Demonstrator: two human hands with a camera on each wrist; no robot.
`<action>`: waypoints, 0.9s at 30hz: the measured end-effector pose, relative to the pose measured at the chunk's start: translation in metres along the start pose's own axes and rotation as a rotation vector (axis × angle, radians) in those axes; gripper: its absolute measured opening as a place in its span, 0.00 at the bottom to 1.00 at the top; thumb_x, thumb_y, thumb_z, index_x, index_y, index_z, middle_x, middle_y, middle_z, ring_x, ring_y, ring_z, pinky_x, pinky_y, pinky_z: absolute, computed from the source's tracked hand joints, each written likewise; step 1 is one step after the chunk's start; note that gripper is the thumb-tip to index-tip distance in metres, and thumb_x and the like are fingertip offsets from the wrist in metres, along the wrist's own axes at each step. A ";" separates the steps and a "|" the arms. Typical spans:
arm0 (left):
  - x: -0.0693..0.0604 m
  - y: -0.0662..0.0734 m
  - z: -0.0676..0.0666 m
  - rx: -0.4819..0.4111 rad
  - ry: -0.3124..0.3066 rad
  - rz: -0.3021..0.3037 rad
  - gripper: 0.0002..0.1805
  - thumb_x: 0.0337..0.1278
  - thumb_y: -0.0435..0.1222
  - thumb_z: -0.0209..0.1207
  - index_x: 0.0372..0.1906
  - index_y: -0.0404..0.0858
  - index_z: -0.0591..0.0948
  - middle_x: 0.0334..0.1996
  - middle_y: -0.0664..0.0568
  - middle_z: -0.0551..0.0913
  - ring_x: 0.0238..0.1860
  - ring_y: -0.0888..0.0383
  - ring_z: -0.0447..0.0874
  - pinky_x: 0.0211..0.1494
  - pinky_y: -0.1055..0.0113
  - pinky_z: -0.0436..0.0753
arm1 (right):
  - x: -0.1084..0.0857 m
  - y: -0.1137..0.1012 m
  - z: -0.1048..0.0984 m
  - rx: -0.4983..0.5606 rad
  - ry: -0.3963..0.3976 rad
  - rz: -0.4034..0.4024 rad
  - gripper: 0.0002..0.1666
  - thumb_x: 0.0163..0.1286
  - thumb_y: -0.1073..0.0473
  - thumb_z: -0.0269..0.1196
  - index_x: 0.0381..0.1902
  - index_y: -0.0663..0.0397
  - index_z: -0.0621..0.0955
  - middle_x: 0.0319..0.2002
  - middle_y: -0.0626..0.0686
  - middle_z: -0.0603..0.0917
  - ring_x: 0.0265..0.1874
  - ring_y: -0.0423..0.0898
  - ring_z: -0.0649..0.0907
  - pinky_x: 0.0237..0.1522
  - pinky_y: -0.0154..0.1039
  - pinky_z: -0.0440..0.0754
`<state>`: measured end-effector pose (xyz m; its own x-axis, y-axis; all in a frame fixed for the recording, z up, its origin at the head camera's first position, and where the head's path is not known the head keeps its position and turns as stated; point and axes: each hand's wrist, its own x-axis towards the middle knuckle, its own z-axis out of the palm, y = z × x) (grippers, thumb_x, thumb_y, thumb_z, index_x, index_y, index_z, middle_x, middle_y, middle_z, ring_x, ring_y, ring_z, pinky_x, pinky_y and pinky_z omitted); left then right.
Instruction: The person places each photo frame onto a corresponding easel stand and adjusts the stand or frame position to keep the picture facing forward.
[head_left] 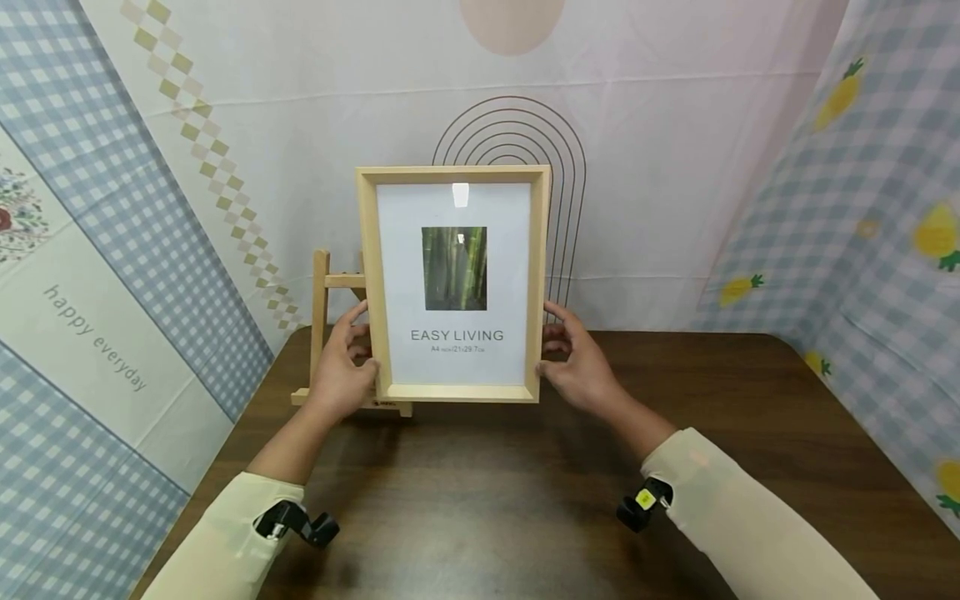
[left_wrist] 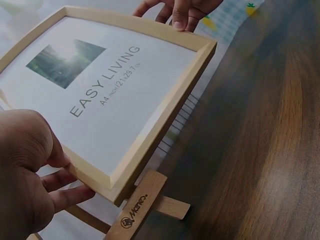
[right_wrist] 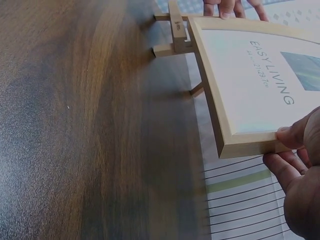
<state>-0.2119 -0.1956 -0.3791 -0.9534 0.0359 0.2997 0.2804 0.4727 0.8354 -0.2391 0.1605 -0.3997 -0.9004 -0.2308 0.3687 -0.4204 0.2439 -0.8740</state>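
Note:
A light wooden picture frame (head_left: 456, 393) stands upright between both hands, its front toward me. Behind its glazing is a white sheet with a small bamboo photo and the words EASY LIVING. My left hand (head_left: 345, 367) grips the frame's left side low down, thumb on the front edge. The right hand (head_left: 581, 367) holds the opposite side in the same way, its thumb (right_wrist: 285, 134) showing in the right wrist view. Just behind the frame's lower left is a small wooden easel (head_left: 318, 308), partly hidden by it. In the left wrist view the frame's lower corner appears close to the easel's ledge (left_wrist: 137, 207).
A dark brown wooden table (head_left: 480, 500) lies under the hands. Behind it hangs a pale cloth (head_left: 660, 192) with arcs, and checked cloths (head_left: 885, 208) flank both sides. A small black device (head_left: 645, 504) is strapped to each sleeve.

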 end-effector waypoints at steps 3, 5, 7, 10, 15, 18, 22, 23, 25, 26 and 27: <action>0.000 0.000 -0.001 0.013 0.012 0.000 0.49 0.62 0.17 0.51 0.83 0.50 0.51 0.67 0.35 0.69 0.55 0.38 0.78 0.44 0.58 0.82 | 0.001 0.000 0.001 0.001 -0.006 0.007 0.58 0.57 0.84 0.64 0.80 0.45 0.59 0.55 0.62 0.77 0.50 0.57 0.81 0.44 0.43 0.86; 0.001 -0.001 -0.001 0.017 0.021 0.000 0.49 0.61 0.17 0.51 0.83 0.50 0.52 0.67 0.35 0.70 0.55 0.38 0.78 0.42 0.61 0.82 | 0.001 0.001 0.002 -0.003 -0.011 0.014 0.58 0.58 0.83 0.64 0.81 0.44 0.59 0.56 0.62 0.76 0.50 0.57 0.81 0.45 0.44 0.86; 0.001 -0.002 -0.002 0.014 0.025 0.007 0.49 0.61 0.17 0.51 0.83 0.50 0.53 0.66 0.35 0.70 0.54 0.38 0.78 0.42 0.63 0.82 | 0.002 0.002 0.003 -0.012 -0.008 0.019 0.58 0.58 0.83 0.65 0.81 0.44 0.59 0.56 0.62 0.77 0.50 0.57 0.81 0.46 0.46 0.85; 0.001 -0.004 -0.003 0.011 0.029 0.018 0.48 0.60 0.16 0.51 0.83 0.49 0.53 0.66 0.34 0.70 0.54 0.37 0.78 0.41 0.66 0.81 | 0.002 0.002 0.005 -0.017 0.002 0.017 0.58 0.57 0.83 0.65 0.80 0.43 0.60 0.55 0.61 0.77 0.50 0.57 0.81 0.46 0.47 0.85; 0.002 -0.005 -0.007 0.002 0.030 0.015 0.49 0.61 0.16 0.50 0.83 0.49 0.52 0.67 0.33 0.69 0.54 0.37 0.78 0.41 0.67 0.80 | 0.003 -0.001 0.008 -0.011 0.000 0.012 0.58 0.57 0.83 0.65 0.80 0.42 0.60 0.55 0.61 0.77 0.49 0.57 0.81 0.45 0.48 0.85; 0.001 -0.005 -0.008 -0.011 0.025 0.006 0.49 0.61 0.16 0.50 0.83 0.49 0.51 0.67 0.33 0.68 0.54 0.37 0.78 0.41 0.67 0.80 | 0.003 -0.002 0.010 -0.011 -0.002 0.012 0.58 0.57 0.83 0.65 0.80 0.43 0.60 0.55 0.61 0.77 0.50 0.57 0.81 0.45 0.48 0.86; 0.001 -0.004 -0.008 -0.020 0.021 0.001 0.49 0.62 0.16 0.50 0.83 0.49 0.51 0.68 0.34 0.68 0.54 0.37 0.78 0.41 0.68 0.80 | 0.003 -0.002 0.010 -0.011 0.004 0.015 0.58 0.56 0.83 0.65 0.80 0.43 0.60 0.55 0.61 0.77 0.50 0.57 0.81 0.45 0.47 0.86; 0.001 -0.003 -0.008 -0.022 0.022 0.002 0.49 0.61 0.16 0.50 0.83 0.49 0.52 0.68 0.34 0.68 0.54 0.37 0.78 0.41 0.68 0.80 | 0.003 -0.002 0.010 -0.011 0.004 0.015 0.58 0.57 0.84 0.65 0.80 0.43 0.60 0.55 0.61 0.77 0.50 0.57 0.81 0.45 0.46 0.86; 0.001 -0.003 -0.008 -0.024 0.025 0.005 0.49 0.61 0.16 0.50 0.83 0.49 0.52 0.68 0.33 0.68 0.54 0.37 0.78 0.41 0.69 0.80 | 0.004 -0.002 0.011 -0.007 0.001 0.015 0.58 0.57 0.84 0.64 0.80 0.43 0.60 0.56 0.61 0.77 0.50 0.57 0.81 0.45 0.45 0.86; 0.001 -0.004 -0.008 -0.022 0.028 0.007 0.49 0.60 0.16 0.50 0.83 0.49 0.52 0.67 0.33 0.69 0.54 0.37 0.78 0.41 0.69 0.80 | 0.004 -0.002 0.011 -0.004 0.000 0.015 0.58 0.57 0.84 0.64 0.80 0.43 0.60 0.56 0.61 0.77 0.50 0.57 0.81 0.45 0.44 0.86; 0.001 -0.004 -0.008 -0.023 0.030 0.009 0.49 0.60 0.15 0.50 0.83 0.48 0.52 0.67 0.33 0.69 0.54 0.36 0.78 0.42 0.69 0.80 | 0.004 -0.002 0.011 -0.002 -0.002 0.014 0.58 0.57 0.84 0.64 0.80 0.43 0.60 0.56 0.61 0.77 0.50 0.57 0.81 0.45 0.43 0.86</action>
<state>-0.2135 -0.2042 -0.3782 -0.9470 0.0131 0.3208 0.2918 0.4523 0.8428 -0.2409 0.1490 -0.4000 -0.9061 -0.2291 0.3556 -0.4078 0.2494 -0.8784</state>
